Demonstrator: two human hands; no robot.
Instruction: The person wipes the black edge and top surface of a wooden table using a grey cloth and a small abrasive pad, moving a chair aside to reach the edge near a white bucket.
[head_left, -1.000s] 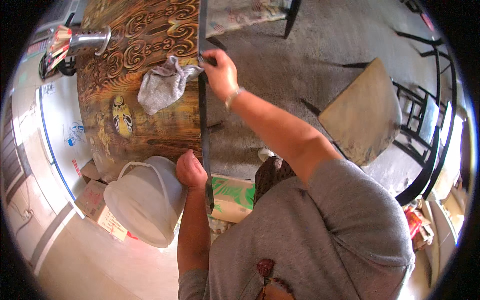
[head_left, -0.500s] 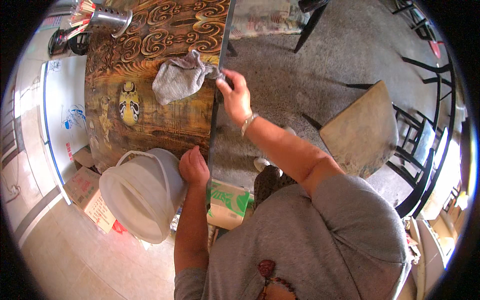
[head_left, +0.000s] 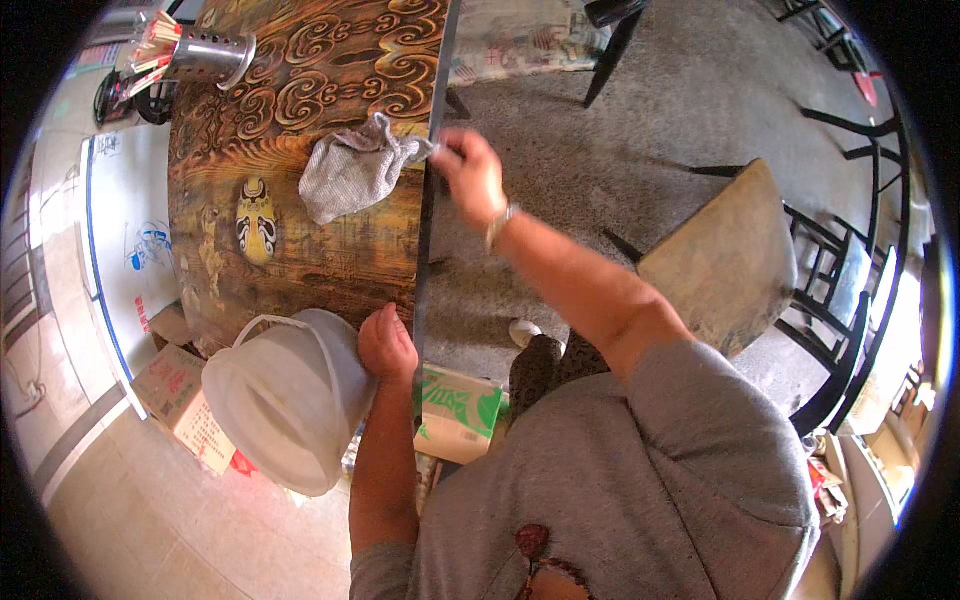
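Right hand (head_left: 470, 178) pinches the crumpled grey cloth (head_left: 350, 172) on the carved brown wooden worktop (head_left: 310, 250) — left hand (head_left: 386, 344) grips the white plastic bucket (head_left: 285, 395) — best wiped with long, flat strokes toward the edge.

Bright daylight, glare at left floor; fisheye bending at rim; right hand (head_left: 470, 175) motion-blurred.

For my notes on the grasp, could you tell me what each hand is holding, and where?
The right hand pinches the grey cloth by its corner at the table edge. The left hand grips the white bucket at its rim.
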